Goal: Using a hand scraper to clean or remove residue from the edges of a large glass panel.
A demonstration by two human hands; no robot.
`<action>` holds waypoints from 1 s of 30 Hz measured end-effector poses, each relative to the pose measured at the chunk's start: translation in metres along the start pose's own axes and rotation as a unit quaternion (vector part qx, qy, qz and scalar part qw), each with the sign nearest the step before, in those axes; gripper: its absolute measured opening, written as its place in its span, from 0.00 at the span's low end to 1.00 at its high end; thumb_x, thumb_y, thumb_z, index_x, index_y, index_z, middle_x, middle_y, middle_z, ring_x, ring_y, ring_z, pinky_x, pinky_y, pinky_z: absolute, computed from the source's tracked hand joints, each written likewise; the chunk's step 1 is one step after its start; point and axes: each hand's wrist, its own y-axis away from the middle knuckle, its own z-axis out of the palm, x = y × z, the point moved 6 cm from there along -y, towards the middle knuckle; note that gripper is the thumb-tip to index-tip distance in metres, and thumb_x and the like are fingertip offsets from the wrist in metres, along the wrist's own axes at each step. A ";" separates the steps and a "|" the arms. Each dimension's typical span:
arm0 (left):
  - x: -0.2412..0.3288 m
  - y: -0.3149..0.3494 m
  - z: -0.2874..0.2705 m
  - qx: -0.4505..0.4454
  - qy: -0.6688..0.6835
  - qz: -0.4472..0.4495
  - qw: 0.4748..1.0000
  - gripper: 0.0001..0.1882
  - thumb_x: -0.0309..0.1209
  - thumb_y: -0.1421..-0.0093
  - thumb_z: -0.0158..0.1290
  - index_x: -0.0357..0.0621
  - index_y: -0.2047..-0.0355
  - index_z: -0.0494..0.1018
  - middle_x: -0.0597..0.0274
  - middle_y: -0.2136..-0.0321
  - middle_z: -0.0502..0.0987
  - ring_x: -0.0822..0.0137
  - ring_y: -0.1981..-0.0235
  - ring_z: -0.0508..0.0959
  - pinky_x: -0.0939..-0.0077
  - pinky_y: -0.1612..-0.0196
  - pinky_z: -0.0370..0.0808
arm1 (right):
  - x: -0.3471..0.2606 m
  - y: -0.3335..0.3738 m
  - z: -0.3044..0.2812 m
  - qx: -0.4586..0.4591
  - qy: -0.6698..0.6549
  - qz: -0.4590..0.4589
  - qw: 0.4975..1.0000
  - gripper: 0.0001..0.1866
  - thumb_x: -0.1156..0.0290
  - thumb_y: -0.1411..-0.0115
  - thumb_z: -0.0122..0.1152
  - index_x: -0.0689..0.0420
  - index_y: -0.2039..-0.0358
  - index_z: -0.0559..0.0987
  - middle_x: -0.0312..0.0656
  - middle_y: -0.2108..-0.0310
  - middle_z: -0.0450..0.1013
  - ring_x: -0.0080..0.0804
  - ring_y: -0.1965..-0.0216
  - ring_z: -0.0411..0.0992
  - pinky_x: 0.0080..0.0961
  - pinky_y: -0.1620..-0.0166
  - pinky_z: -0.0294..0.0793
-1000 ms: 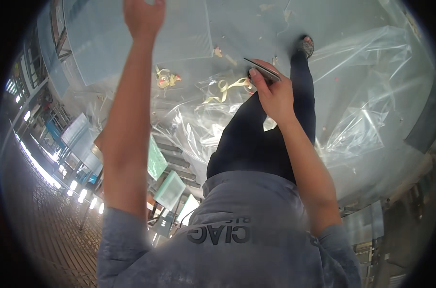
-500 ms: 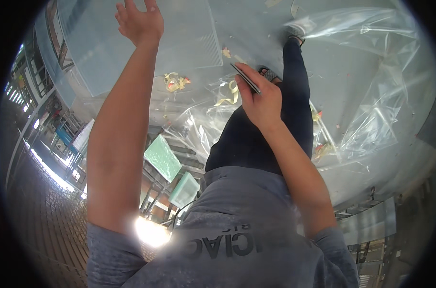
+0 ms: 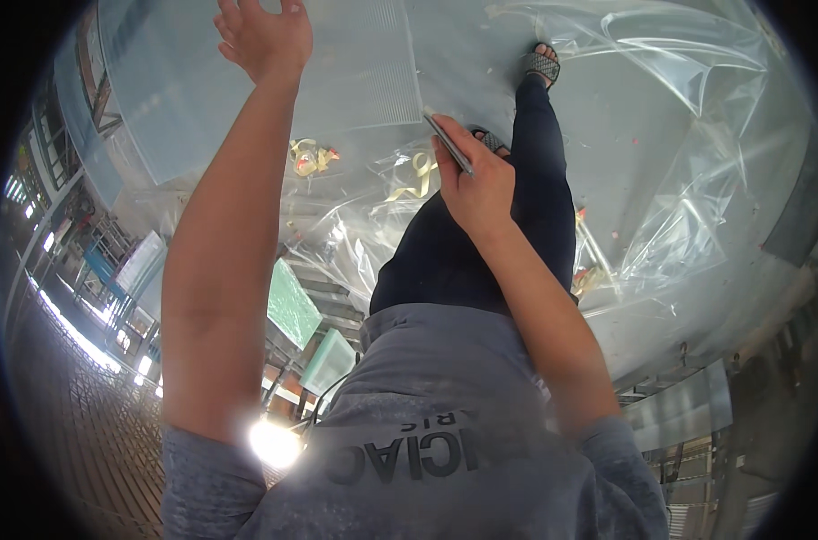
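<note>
My left hand (image 3: 269,40) is stretched out at the top left, its fingers spread and partly cut off by the picture's edge. It holds nothing that I can see. Behind it spreads a large pale translucent sheet (image 3: 364,63) with fine ribs along its right edge; whether the hand touches it I cannot tell. My right hand (image 3: 483,193), in front of my legs, is closed on a thin dark flat object (image 3: 450,146). That object is seen nearly edge-on, so its kind is unclear. Its upper end appears close to the sheet's lower right corner.
Crumpled clear plastic film (image 3: 688,216) lies across the floor at right, with more by my legs. A tangle of yellowish tape (image 3: 312,159) and a curled strip (image 3: 418,178) lie nearby. My sandalled foot (image 3: 542,67) is beside the film. Greenish panels (image 3: 292,304) stand at lower left.
The right hand has shifted slightly left with the dark object still in it. My front foot, blurred before, now shows sharply. The floor and film have slid a little leftward in view.
</note>
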 end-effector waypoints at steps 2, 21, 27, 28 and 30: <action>-0.001 0.000 0.000 0.003 0.003 0.002 1.000 0.33 0.47 0.33 0.48 0.46 0.33 0.58 0.41 0.33 0.57 0.43 0.32 0.56 0.48 0.32 0.52 | -0.001 0.000 0.001 0.011 0.011 -0.003 1.000 0.14 0.69 0.40 0.66 0.49 0.53 0.82 0.42 0.64 0.81 0.40 0.69 0.79 0.25 0.61 0.77; -0.012 0.001 0.010 -0.040 0.083 -0.011 0.996 0.41 0.60 0.36 0.45 0.54 0.29 0.51 0.51 0.29 0.47 0.49 0.27 0.43 0.45 0.28 0.38 | -0.004 -0.071 0.009 0.050 -0.091 0.061 0.993 0.14 0.66 0.40 0.68 0.56 0.56 0.82 0.39 0.75 0.79 0.25 0.81 0.72 0.22 0.74 0.71; -0.016 0.001 0.009 -0.022 0.061 -0.020 0.998 0.40 0.59 0.36 0.45 0.55 0.30 0.53 0.51 0.29 0.50 0.50 0.28 0.46 0.46 0.29 0.41 | 0.018 -0.074 0.010 -0.028 -0.250 0.206 0.946 0.13 0.67 0.43 0.71 0.59 0.59 0.83 0.33 0.78 0.73 0.17 0.81 0.66 0.19 0.77 0.66; -0.015 0.000 0.008 -0.012 0.056 -0.015 0.998 0.39 0.59 0.36 0.45 0.55 0.30 0.54 0.52 0.29 0.50 0.50 0.28 0.48 0.46 0.29 0.42 | 0.021 -0.077 0.020 -0.059 -0.286 0.212 0.933 0.13 0.67 0.43 0.71 0.60 0.60 0.83 0.32 0.79 0.72 0.17 0.81 0.65 0.18 0.77 0.65; -0.013 0.001 0.009 -0.015 0.059 -0.016 0.998 0.39 0.59 0.36 0.45 0.56 0.30 0.54 0.52 0.29 0.51 0.50 0.28 0.48 0.47 0.29 0.42 | 0.028 -0.082 0.032 -0.092 -0.320 0.220 0.917 0.13 0.67 0.44 0.72 0.60 0.61 0.83 0.32 0.79 0.71 0.17 0.81 0.65 0.18 0.77 0.65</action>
